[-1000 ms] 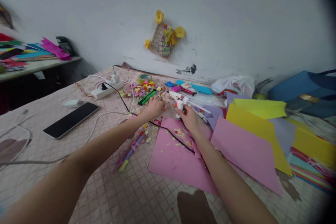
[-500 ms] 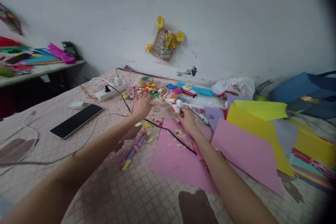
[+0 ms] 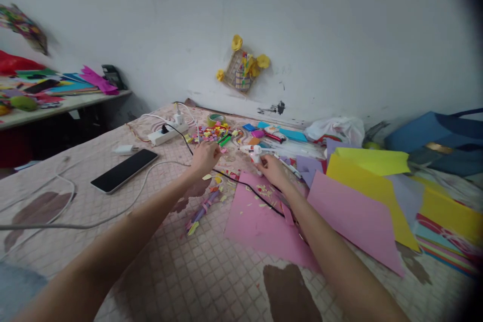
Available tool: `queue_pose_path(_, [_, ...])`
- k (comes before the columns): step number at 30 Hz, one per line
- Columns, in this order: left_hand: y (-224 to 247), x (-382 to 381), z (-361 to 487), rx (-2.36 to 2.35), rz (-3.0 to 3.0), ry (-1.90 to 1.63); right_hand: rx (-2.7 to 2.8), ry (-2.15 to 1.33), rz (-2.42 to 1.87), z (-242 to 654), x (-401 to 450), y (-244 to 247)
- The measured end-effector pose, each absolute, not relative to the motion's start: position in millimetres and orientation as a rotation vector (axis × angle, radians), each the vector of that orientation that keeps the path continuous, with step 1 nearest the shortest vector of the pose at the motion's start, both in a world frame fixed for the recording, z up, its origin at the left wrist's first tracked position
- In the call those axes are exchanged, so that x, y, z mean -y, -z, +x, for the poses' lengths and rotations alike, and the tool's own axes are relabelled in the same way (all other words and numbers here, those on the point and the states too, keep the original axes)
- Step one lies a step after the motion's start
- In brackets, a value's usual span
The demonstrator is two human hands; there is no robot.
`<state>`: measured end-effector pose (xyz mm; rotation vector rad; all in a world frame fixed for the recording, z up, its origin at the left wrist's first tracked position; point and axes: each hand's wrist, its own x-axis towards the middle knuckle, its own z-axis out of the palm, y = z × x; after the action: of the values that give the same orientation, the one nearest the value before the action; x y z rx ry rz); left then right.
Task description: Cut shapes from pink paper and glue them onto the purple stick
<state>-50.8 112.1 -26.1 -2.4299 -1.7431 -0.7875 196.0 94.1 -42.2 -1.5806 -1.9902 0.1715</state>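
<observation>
My right hand (image 3: 273, 170) is wrapped around the handle of a white glue gun (image 3: 255, 154), whose nozzle points left over the table. My left hand (image 3: 206, 158) is in front of a pile of small coloured paper pieces (image 3: 211, 133), its fingers curled in and pressed together. What they hold, if anything, is too small to make out. Just beyond those fingertips lie a green marker-like stick (image 3: 225, 139) and a small pink scrap (image 3: 224, 151). Nearer to me rests a purple rolled-paper piece with a pink band (image 3: 204, 207).
A black cable (image 3: 249, 190) crosses the table over pink paper (image 3: 264, 236). At left are a phone (image 3: 124, 171), a white charger (image 3: 126, 149) and a power strip (image 3: 166, 134). Coloured sheets (image 3: 354, 216) spread to the right, near a blue bag (image 3: 433, 136). Tape (image 3: 216, 118) stands behind.
The view has shifted slightly left. My left hand's fingers have drawn together beside the paper pieces. My right hand keeps hold of the glue gun.
</observation>
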Motion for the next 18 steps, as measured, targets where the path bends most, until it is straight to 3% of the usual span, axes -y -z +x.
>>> queue_pose_path(18, [20, -91, -42, 1.651, -2.436, 0.830, 1.848, 0.027, -1.635, 230, -46, 17])
